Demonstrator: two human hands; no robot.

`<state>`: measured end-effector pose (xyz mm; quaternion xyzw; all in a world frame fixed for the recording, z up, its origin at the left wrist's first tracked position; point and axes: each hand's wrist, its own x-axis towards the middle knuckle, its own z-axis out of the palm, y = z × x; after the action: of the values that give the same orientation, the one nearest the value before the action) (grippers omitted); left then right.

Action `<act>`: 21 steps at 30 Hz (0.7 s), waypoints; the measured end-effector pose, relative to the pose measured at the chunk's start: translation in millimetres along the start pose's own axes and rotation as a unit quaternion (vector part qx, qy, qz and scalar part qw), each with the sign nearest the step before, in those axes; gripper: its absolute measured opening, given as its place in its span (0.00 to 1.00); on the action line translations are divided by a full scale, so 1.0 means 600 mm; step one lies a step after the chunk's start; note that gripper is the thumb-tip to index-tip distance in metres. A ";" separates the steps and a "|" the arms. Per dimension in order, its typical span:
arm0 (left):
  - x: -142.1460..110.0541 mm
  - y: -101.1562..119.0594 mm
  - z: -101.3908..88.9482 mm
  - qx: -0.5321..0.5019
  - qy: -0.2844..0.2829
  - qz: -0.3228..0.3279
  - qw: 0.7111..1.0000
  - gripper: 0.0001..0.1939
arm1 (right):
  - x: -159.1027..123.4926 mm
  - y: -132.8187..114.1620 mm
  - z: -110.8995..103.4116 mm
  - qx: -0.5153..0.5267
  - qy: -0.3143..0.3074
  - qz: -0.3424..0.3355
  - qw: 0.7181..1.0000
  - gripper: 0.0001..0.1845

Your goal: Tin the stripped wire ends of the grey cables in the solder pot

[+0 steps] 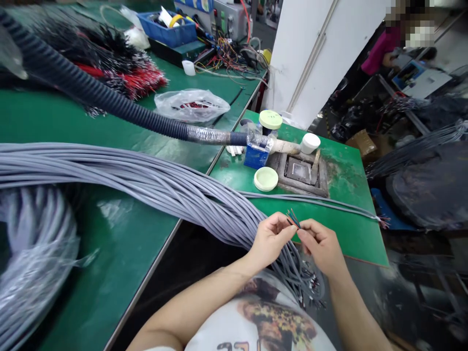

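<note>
My left hand [269, 240] and my right hand [321, 246] meet just above my lap, both pinched on the stripped end of one grey cable, whose thin coloured wires [293, 218] fan out between the fingertips. A thick bundle of grey cables [164, 185] sweeps from the left across the green table and drops down under my hands. Two more grey cables [329, 202] lie on the small green bench, their stripped ends pointing right.
A black corrugated hose [91, 92] crosses to a metal solder pot [302, 171] with round lids [265, 178] beside it. A plastic bag [190, 105], red and black wire heaps [120, 73] and a blue bin [168, 29] sit farther back. Another person [383, 46] works at the far right.
</note>
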<state>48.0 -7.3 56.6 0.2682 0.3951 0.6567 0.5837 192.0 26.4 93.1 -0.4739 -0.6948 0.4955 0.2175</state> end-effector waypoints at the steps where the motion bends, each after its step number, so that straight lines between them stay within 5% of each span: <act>1: 0.000 0.001 0.000 0.016 0.004 0.013 1.000 0.12 | 0.005 -0.003 0.001 -0.009 0.012 -0.008 1.000 0.12; 8: 0.001 -0.001 -0.004 -0.043 -0.004 -0.032 0.999 0.10 | 0.015 0.003 0.022 -0.002 0.106 -0.087 0.991 0.09; 21: -0.009 -0.027 -0.005 -0.160 -0.002 -0.036 0.986 0.09 | 0.017 0.009 0.033 -0.018 0.168 -0.158 0.973 0.04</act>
<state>55.5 -12.9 42.4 0.1585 0.2932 0.6893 0.6433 174.5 26.4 78.3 -0.4385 -0.7231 0.3558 0.3977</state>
